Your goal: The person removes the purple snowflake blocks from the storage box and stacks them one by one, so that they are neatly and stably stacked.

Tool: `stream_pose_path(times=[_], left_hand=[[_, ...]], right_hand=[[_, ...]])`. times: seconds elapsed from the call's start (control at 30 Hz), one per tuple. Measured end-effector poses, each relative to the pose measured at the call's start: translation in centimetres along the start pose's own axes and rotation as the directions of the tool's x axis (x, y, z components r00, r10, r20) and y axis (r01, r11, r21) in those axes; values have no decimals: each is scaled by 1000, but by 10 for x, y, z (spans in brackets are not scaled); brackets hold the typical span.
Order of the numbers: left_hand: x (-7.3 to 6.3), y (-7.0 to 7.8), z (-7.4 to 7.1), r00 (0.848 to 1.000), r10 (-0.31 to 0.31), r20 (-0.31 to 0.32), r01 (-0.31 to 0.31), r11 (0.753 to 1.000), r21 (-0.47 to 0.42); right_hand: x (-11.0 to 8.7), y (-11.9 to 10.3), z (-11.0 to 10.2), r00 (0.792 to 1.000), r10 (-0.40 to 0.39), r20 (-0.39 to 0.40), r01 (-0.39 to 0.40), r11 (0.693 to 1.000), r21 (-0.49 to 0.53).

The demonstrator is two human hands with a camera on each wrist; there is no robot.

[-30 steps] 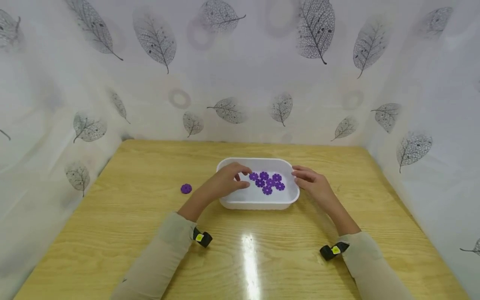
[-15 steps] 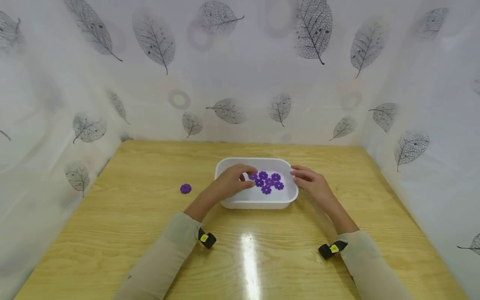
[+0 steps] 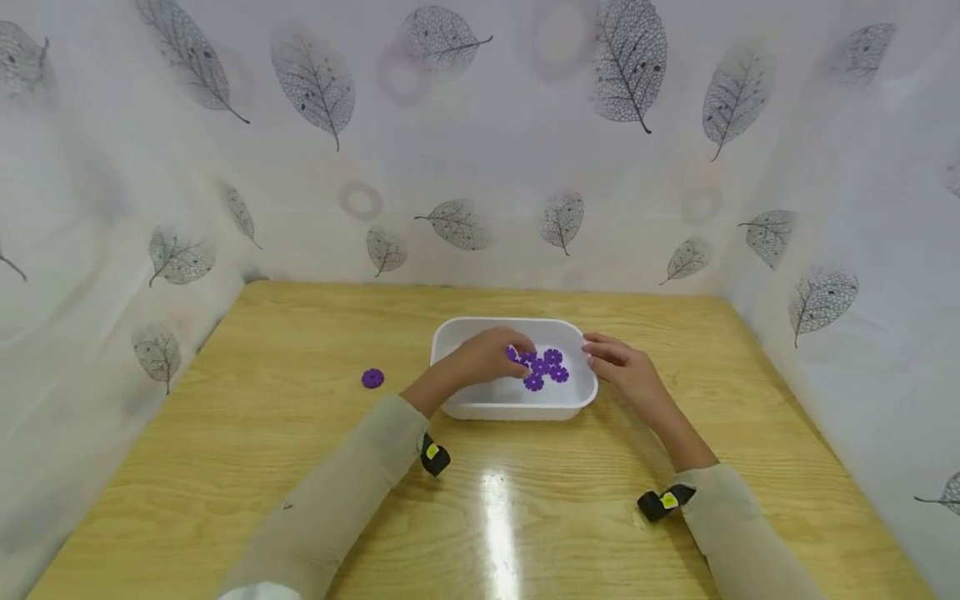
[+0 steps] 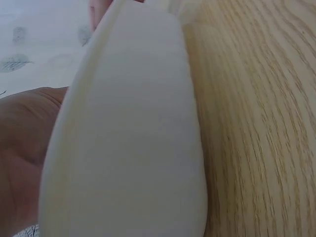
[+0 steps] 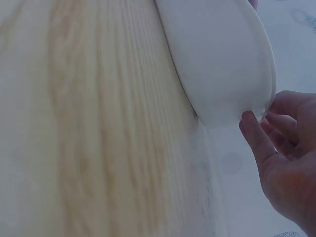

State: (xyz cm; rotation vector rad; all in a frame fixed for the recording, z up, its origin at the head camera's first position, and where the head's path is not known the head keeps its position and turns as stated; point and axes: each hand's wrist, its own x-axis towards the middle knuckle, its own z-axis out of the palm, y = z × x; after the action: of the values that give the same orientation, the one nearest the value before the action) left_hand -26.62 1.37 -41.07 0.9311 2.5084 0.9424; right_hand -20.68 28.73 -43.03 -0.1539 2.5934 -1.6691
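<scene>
A white plastic tray [image 3: 517,412] sits on the table with several purple flower-shaped discs [image 3: 552,357] in it. My left hand [image 3: 487,355] reaches over its left side; thumb and fingers are curved and apart around discs near the middle, and purple shows in the gap. In the left wrist view the tray's side wall [image 4: 133,128] hides those fingertips. My right hand [image 3: 626,367] is at the tray's right end. There, in the right wrist view, the thumb [image 5: 254,131] lies against the outer wall and the other fingers are at the rim.
A single purple disc [image 3: 372,378] lies on the wooden table [image 3: 315,333], left of the tray. White sheets with a leaf print [image 3: 480,150] hang behind the table and on both sides. Light glares off the tabletop in front of the tray.
My left hand has moved right, deeper into the tray, so that it now covers part of the discs. The right hand stays at the tray's end.
</scene>
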Motion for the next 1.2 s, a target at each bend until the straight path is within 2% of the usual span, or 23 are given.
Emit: stream_pose_path(times=[0.17,0.27,0.53,0.67,0.87,1.2], left_hand=[[10,1,7,995,-29,92,24,998,55],[15,-2,13,993,-43,110,32,995,99],[21,-10,26,991,-87,103,72,987,143],[20,-10,27,990,-106,98,91,984,153],[20,-9,28,991,-95,92,78,981,178],[20,-7,29,990,-124,72,110,980,166]], right_hand=[[0,0,0,1000,0,9,0,1000,18],[1,1,1,1000,-4,16,4,1000,15],[1,3,0,1000,1,8,-1,1000,24],[1,2,0,1000,-2,15,1,999,32],[0,2,0,1000,-2,18,1,999,40],[-1,1,0,1000,-3,19,2,999,39]])
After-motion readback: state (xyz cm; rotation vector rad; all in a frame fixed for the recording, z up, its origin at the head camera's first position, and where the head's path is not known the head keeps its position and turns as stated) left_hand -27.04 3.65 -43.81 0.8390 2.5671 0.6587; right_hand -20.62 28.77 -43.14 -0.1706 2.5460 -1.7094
